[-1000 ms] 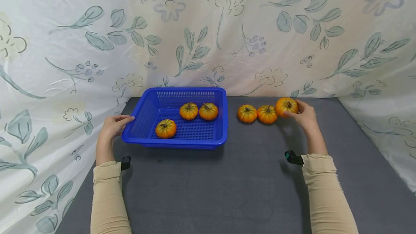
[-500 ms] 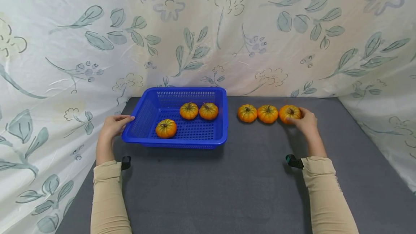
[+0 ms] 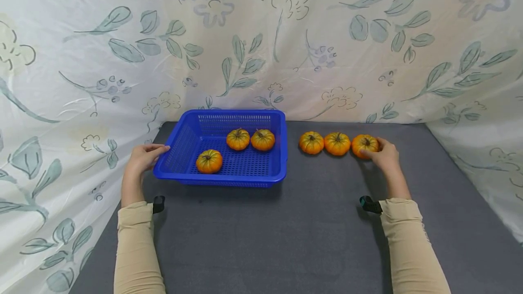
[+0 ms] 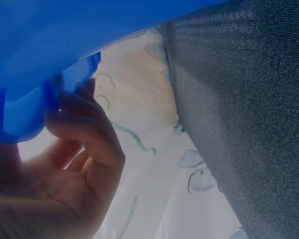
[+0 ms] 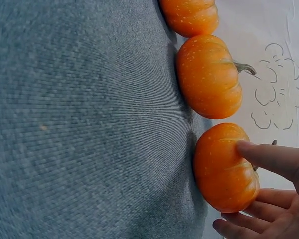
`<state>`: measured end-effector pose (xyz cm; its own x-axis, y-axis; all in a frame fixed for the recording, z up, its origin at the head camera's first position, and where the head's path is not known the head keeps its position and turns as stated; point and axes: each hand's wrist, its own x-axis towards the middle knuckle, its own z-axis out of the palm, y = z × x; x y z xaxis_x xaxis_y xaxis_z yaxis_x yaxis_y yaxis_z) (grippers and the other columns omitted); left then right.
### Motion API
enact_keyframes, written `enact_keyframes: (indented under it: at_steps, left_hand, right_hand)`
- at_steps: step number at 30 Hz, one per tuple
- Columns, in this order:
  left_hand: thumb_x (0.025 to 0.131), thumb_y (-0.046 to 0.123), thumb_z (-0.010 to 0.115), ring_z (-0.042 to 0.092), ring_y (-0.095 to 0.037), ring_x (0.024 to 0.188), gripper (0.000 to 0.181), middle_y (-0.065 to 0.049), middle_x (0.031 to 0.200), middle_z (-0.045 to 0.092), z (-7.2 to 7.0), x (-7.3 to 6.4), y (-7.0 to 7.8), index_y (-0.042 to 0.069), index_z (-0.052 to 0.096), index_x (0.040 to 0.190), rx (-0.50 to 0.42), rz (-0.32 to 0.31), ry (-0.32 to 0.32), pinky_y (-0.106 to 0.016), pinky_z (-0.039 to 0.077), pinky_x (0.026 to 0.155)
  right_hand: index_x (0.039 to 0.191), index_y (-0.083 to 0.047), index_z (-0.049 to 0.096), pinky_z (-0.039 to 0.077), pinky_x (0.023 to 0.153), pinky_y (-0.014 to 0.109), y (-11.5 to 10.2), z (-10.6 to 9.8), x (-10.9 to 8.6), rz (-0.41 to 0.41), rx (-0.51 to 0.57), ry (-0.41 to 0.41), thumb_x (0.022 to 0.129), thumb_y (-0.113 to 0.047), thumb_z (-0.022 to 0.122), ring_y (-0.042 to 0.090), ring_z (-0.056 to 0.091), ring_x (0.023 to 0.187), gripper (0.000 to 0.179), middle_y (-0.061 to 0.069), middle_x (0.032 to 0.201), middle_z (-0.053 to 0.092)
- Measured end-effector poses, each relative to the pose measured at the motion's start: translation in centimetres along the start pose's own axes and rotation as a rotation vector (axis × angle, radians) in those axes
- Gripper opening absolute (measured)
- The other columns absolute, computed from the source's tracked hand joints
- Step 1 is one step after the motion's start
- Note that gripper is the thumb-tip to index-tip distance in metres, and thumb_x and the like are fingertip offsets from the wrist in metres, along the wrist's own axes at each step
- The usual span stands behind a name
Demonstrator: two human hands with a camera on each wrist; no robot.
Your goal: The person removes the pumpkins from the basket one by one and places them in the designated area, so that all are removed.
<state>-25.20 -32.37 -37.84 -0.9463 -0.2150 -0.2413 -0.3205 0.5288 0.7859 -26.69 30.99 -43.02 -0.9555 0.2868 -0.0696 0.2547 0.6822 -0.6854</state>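
Observation:
My left hand (image 3: pixel 142 159) grips the left rim of a blue plastic basket (image 3: pixel 220 178), thumb on top and fingers curled under the edge, as the left wrist view shows. Inside the basket sit three small orange pumpkins, one pumpkin (image 3: pixel 209 161) near the front and two at the back. To the right, three more stand in a row on the dark cloth. My right hand (image 3: pixel 386 154) holds the rightmost pumpkin (image 5: pixel 224 169) between thumb and fingers, and it rests on the cloth. Beside it are the middle pumpkin (image 3: pixel 337 144) and the left pumpkin (image 3: pixel 311 143).
A dark grey cloth (image 3: pixel 261 239) covers the table. Behind and at both sides hangs a white curtain (image 3: pixel 253 35) with leaf and flower drawings. Each wrist wears a black strap with a small camera.
My right hand has lowered the third pumpkin onto the cloth at the right end of the row and still holds it. The left hand and basket have stayed put.

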Motion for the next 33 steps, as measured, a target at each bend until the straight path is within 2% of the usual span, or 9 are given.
enact_keyframes:
  at_steps: [7, 12, 19, 24, 29, 33]
  left_hand:
    - [0.096, 0.046, 0.054, 0.051, -0.037, 0.126, 0.066, -0.025, 0.146, 0.045, 0.1, 0.1, 0.0, -0.001, 0.047, 0.141, -0.003, -0.008, 0.011, -0.035, 0.05, 0.09]
    - [0.097, 0.046, 0.054, 0.05, -0.039, 0.128, 0.066, -0.025, 0.147, 0.043, 0.1, 0.1, 0.0, -0.002, 0.046, 0.141, -0.01, -0.007, 0.005, -0.043, 0.048, 0.099]
    - [0.097, 0.046, 0.054, 0.046, -0.042, 0.132, 0.067, -0.027, 0.149, 0.04, 0.0, 0.1, 0.1, -0.003, 0.044, 0.142, -0.02, -0.007, -0.007, -0.051, 0.043, 0.106]
    - [0.097, 0.046, 0.053, 0.047, -0.042, 0.131, 0.067, -0.027, 0.148, 0.041, 0.1, 0.2, 0.1, -0.003, 0.045, 0.142, -0.014, -0.013, 0.0, -0.052, 0.043, 0.106]
    - [0.097, 0.045, 0.054, 0.048, -0.042, 0.129, 0.066, -0.028, 0.146, 0.044, 0.2, 0.2, 0.2, -0.003, 0.046, 0.141, -0.01, -0.021, 0.02, -0.053, 0.043, 0.106]
    - [0.097, 0.044, 0.054, 0.05, -0.041, 0.128, 0.065, -0.028, 0.144, 0.046, 0.3, 0.2, 0.2, -0.003, 0.047, 0.14, -0.007, -0.019, 0.026, -0.052, 0.044, 0.105]
  right_hand:
    - [0.149, 0.011, 0.021, 0.025, 0.114, 0.061, 0.2, 0.2, 0.0, 0.001, 0.027, 0.003, 0.094, -0.024, 0.062, 0.053, 0.025, 0.139, 0.077, 0.037, 0.151, 0.025]
    - [0.151, 0.009, 0.019, 0.024, 0.115, 0.06, -0.2, 0.7, 0.0, -0.014, 0.051, 0.026, 0.094, -0.026, 0.062, 0.052, 0.025, 0.14, 0.079, 0.035, 0.153, 0.024]
    - [0.153, 0.004, 0.018, 0.027, 0.114, 0.06, -2.0, 1.0, -0.1, -0.049, 0.082, 0.05, 0.094, -0.03, 0.064, 0.05, 0.028, 0.141, 0.082, 0.033, 0.154, 0.027]
    - [0.154, 0.002, 0.017, 0.028, 0.114, 0.06, -3.5, 1.3, -0.2, -0.085, 0.096, 0.06, 0.093, -0.033, 0.065, 0.048, 0.029, 0.141, 0.085, 0.03, 0.155, 0.027]
    - [0.155, -0.001, 0.019, 0.023, 0.115, 0.062, -5.4, 1.8, -0.8, -0.094, 0.095, 0.07, 0.093, -0.034, 0.065, 0.048, 0.024, 0.144, 0.084, 0.027, 0.158, 0.023]
    - [0.154, -0.001, 0.02, 0.022, 0.115, 0.062, -6.7, 2.3, -1.3, -0.142, 0.12, 0.063, 0.093, -0.032, 0.066, 0.047, 0.022, 0.145, 0.082, 0.026, 0.158, 0.023]
